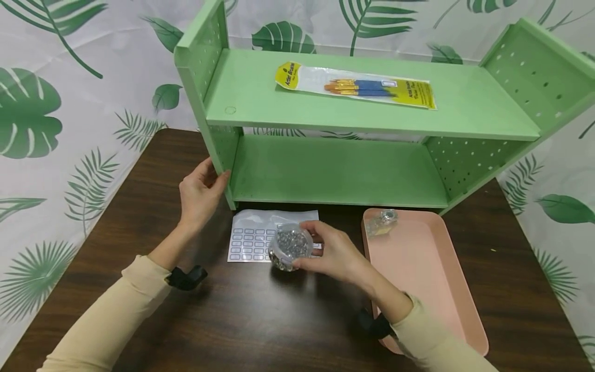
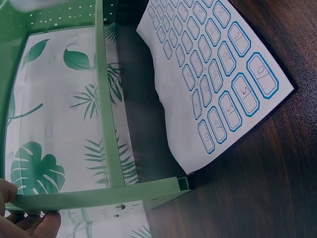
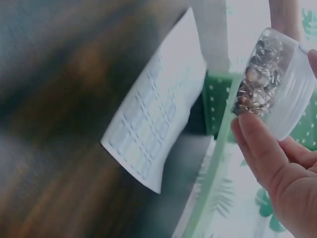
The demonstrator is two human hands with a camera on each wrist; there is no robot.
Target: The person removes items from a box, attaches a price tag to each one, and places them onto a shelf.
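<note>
My right hand (image 1: pixel 335 253) grips a clear round plastic jar (image 1: pixel 291 245) by its sides. Small shiny metal pieces, which look like thumbtacks, fill the jar; the right wrist view shows its whitish lid (image 3: pixel 294 89). Under the jar lies a white sheet of blue-framed labels (image 1: pixel 246 243), partly covered by it; handwritten marks show in the left wrist view. With thumb and fingers on either side, my left hand (image 1: pixel 197 194) holds the lower left side panel (image 2: pixel 89 198) of a green two-tier shelf (image 1: pixel 334 170).
On the upper tier rests a yellow-ended packet of artist brushes (image 1: pixel 358 86). A pink tray (image 1: pixel 418 258) lies at the right, with a small clear plastic item (image 1: pixel 382 223) in its far left corner. Behind the dark wooden table (image 1: pixel 260 330) hangs a leaf-patterned cloth (image 1: pixel 116 67).
</note>
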